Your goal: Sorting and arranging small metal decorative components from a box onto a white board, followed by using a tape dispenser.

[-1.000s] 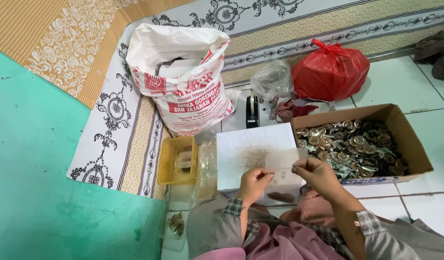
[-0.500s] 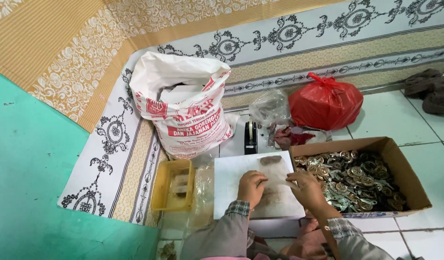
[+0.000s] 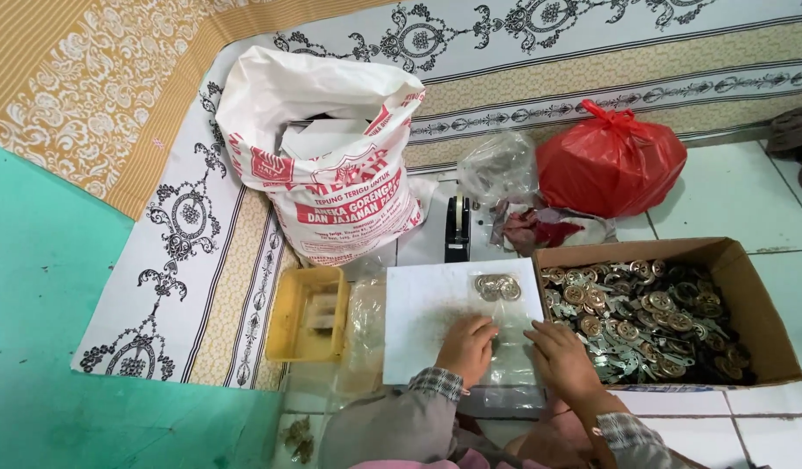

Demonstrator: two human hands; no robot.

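Observation:
My left hand (image 3: 465, 346) rests on a white sheet (image 3: 427, 314) lying on the tiled floor, fingers curled down onto it. My right hand (image 3: 562, 358) lies beside it, pressing a clear plastic bag (image 3: 512, 347) against the sheet. Whether either hand grips anything is hidden under the fingers. A small cluster of round metal pieces (image 3: 497, 287) sits at the sheet's far edge. To the right stands a cardboard box (image 3: 748, 295) full of several metal pieces with round heads (image 3: 644, 326).
A white printed sack (image 3: 331, 165) stands behind the sheet. Beside it are a black tape dispenser (image 3: 457, 227), a clear bag (image 3: 497, 165) and a tied red bag (image 3: 611, 161). A yellow tray (image 3: 307, 314) lies left. A patterned cloth (image 3: 192, 226) and teal wall (image 3: 36, 347) bound the left.
The view has tilted down and closer. Both hands came down from in front of me onto the white sheet, and a cluster of metal pieces now lies at its far edge.

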